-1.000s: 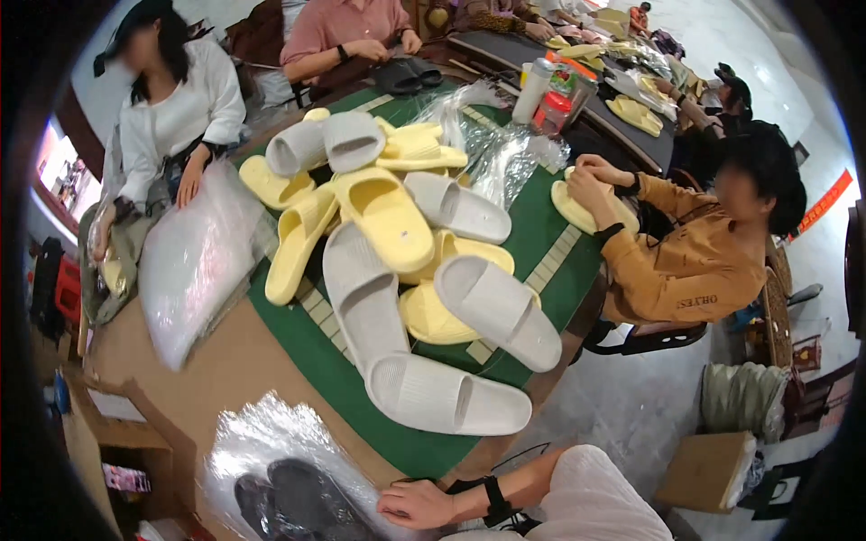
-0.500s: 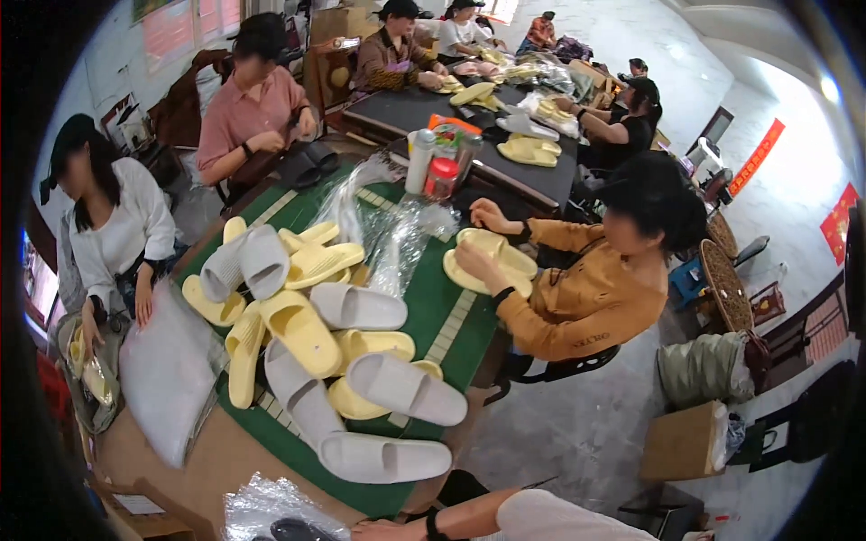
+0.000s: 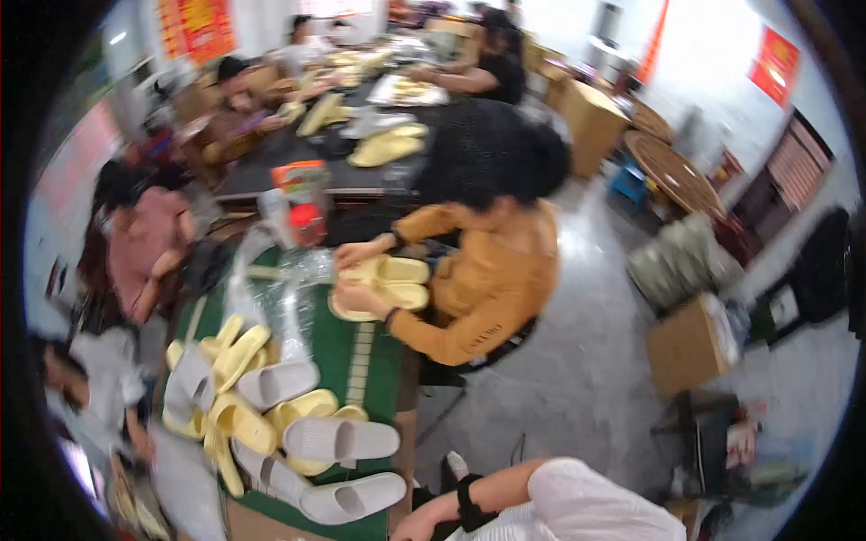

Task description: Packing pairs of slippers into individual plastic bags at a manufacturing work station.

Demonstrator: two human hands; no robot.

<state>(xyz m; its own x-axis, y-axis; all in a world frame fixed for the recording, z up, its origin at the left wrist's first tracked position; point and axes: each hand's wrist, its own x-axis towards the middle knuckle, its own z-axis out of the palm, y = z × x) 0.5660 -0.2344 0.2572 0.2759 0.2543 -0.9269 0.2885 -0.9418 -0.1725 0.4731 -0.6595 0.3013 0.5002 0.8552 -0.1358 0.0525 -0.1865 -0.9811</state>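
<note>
At the lower edge my right hand [image 3: 413,527] shows only in part, with a dark band [image 3: 468,505] round the wrist. Its fingers are cut off by the picture's edge, so what they hold, if anything, is hidden. Nearest to it lies a grey slide slipper [image 3: 354,499] at the near end of a green-topped table [image 3: 379,361]. Beyond it a loose pile mixes grey slippers [image 3: 341,440] and yellow slippers [image 3: 244,422]. My left hand is out of view.
Across the table's right side a co-worker in an orange top [image 3: 492,270] handles yellow slippers [image 3: 401,281]. Clear plastic film [image 3: 302,302] and a red-lidded jar [image 3: 307,224] lie farther back. More people sit left and beyond. A cardboard box [image 3: 690,347] stands on the floor at right.
The view has swung right, so the pile now sits farther left. The clear bag with dark slippers beside my right hand has left the picture. The co-worker's hands have come together at the yellow slippers.
</note>
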